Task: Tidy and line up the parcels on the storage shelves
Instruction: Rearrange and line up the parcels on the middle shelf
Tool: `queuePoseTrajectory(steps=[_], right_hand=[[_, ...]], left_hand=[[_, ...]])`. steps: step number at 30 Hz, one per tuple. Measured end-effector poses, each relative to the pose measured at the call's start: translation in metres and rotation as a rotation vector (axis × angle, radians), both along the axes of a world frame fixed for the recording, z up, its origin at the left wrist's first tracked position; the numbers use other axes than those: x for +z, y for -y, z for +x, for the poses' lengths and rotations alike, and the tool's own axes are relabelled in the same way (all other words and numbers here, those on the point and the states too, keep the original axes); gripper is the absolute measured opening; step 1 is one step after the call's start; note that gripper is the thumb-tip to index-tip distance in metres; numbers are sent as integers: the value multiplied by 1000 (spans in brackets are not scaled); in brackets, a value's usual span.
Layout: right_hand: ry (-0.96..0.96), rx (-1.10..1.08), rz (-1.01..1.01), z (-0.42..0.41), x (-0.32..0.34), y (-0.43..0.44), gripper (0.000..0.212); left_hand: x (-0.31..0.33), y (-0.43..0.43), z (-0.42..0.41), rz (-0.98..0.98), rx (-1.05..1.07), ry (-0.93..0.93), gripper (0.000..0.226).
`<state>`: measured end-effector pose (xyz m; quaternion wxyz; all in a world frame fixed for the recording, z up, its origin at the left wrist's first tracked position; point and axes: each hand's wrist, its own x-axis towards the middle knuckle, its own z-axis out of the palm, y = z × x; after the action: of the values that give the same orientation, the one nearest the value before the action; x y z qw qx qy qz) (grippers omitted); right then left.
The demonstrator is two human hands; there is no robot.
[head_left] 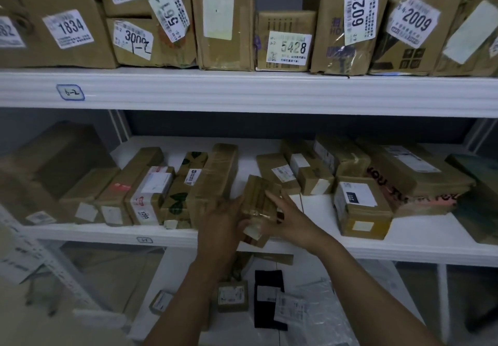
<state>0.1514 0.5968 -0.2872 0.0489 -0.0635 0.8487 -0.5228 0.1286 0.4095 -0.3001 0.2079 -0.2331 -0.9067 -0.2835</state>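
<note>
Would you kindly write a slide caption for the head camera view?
Left hand and right hand hold a small taped parcel at the front of the middle shelf, among other cardboard parcels.

I am noting the left hand [221, 227] hiding the near left side of the small parcel [260, 205]; the pale label at its near end is showing too blurred to read. The left frame edge is cutting off the label ending 82 [8, 33], the right edge the dark green parcel [482, 192]. Fine print on the 5428 label [288, 48] is coming through too small to read, and the bottom-shelf packets [233, 294] are showing blurred
</note>
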Motion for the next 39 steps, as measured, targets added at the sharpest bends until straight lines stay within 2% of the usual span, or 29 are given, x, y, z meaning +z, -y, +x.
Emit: queuePoseTrajectory(steps=[3, 6, 8, 12, 15, 18, 21, 26, 29, 31, 33, 35, 39], right_hand=[[-74, -27, 134, -13, -10, 3, 81], [-110, -55, 153, -25, -13, 14, 77], [-123, -67, 175, -33, -14, 23, 76], [-125, -95, 213, -41, -17, 32, 75], [-115, -62, 251, -37, -10, 32, 76], [-145, -20, 366, -30, 6, 22, 66], [-157, -130, 516, -27, 25, -6, 57], [-120, -243, 970, -19, 46, -69, 42], [-38, -258, 1100, -15, 46, -103, 43], [-62, -266, 1139, -14, 41, -123, 44], [-76, -263, 1123, -15, 34, -137, 48], [-55, -239, 1097, -16, 26, -147, 53], [-113, -206, 1085, -22, 13, -160, 53]], left_hand=[[1, 11, -7, -167, 127, -135, 56], [0, 27, -17, -176, 145, -72, 85], [-1, 39, -22, -168, 141, -15, 92], [1, 49, -26, -172, 132, 15, 86], [6, 45, -31, -218, 129, -37, 78], [16, 30, -36, -288, 71, -123, 60], [38, 3, -42, -316, -23, -172, 51], [47, -63, -63, -294, -166, -59, 50], [48, -102, -68, -378, -193, -33, 50], [45, -126, -72, -396, -222, 35, 46], [34, -141, -76, -369, -147, 182, 45], [11, -149, -83, -438, -143, 289, 51], [-22, -158, -92, -420, -10, 346, 65]])
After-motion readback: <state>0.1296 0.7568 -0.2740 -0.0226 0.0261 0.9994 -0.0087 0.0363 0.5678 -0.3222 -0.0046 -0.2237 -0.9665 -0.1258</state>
